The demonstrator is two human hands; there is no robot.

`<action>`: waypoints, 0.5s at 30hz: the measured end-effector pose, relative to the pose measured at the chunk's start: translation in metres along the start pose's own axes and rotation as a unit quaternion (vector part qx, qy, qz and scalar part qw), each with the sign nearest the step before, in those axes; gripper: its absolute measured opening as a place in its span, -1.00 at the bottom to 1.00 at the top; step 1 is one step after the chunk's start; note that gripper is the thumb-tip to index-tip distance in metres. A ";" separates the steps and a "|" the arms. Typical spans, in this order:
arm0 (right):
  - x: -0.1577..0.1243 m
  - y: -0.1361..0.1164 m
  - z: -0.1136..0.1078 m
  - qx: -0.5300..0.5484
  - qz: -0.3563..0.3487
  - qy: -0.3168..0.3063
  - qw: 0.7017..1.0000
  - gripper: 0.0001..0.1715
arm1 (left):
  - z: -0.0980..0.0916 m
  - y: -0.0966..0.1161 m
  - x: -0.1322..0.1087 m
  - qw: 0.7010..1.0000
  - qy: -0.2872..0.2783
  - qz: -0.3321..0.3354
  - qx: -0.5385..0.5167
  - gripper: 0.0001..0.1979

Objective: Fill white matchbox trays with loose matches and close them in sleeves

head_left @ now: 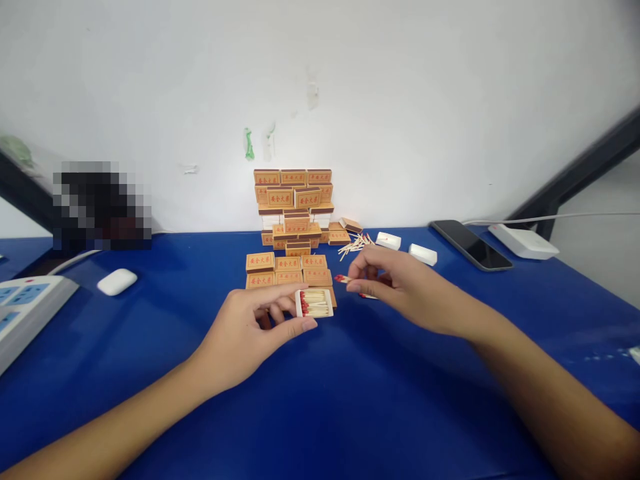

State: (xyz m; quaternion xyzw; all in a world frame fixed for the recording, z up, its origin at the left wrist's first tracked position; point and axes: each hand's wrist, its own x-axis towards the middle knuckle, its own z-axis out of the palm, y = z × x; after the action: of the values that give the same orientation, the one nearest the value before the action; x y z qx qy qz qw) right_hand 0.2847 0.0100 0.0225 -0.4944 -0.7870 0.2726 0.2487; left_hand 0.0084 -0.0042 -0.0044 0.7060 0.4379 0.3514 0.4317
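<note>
Pinching slender, red-headed wooden matches (345, 279), the right hand (397, 288) curls.

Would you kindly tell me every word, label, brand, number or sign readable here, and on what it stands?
"安全火柴", in red on matchboxes in the front group and the stack behind.
Other matchbox labels are too small or blurred to read.
Power strip: nothing legible.

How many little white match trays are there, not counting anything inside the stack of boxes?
3: one tray, holding matches, in the left hand; a second tray and a third tray on the blue table beyond the right hand. Others may be hidden.
</note>
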 end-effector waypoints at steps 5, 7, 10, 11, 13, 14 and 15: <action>-0.003 -0.020 0.023 -0.001 -0.037 0.000 0.999 -0.83 | 0.004 -0.001 0.000 1.000 -0.020 -0.002 -0.019 -0.56; -0.005 -0.024 0.028 0.000 -0.047 -0.006 0.999 -0.89 | 0.004 -0.001 0.000 0.999 -0.026 -0.003 -0.026 -0.56; -0.007 -0.027 0.031 -0.004 -0.050 -0.005 0.999 -0.90 | 0.005 -0.002 -0.001 0.999 -0.032 -0.004 -0.028 -0.57; -0.007 -0.028 0.031 -0.009 -0.052 -0.003 0.999 -0.90 | 0.005 -0.002 -0.001 0.999 -0.032 -0.002 -0.027 -0.57; -0.007 -0.029 0.032 -0.019 -0.058 -0.003 0.998 -0.89 | 0.005 -0.002 -0.001 0.999 -0.032 -0.001 -0.025 -0.57; -0.007 -0.028 0.031 -0.024 -0.060 -0.003 0.998 -0.89 | 0.005 -0.001 -0.001 0.999 -0.032 -0.001 -0.025 -0.58; -0.007 -0.028 0.031 -0.029 -0.062 -0.004 0.998 -0.89 | 0.005 -0.001 -0.001 0.999 -0.031 -0.002 -0.024 -0.58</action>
State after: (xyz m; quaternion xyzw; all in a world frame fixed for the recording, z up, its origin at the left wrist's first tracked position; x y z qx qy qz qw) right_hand 0.2488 -0.0121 0.0176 -0.4508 -0.8246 0.2362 0.2471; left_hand 0.0118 -0.0067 -0.0076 0.7050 0.4169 0.3394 0.4626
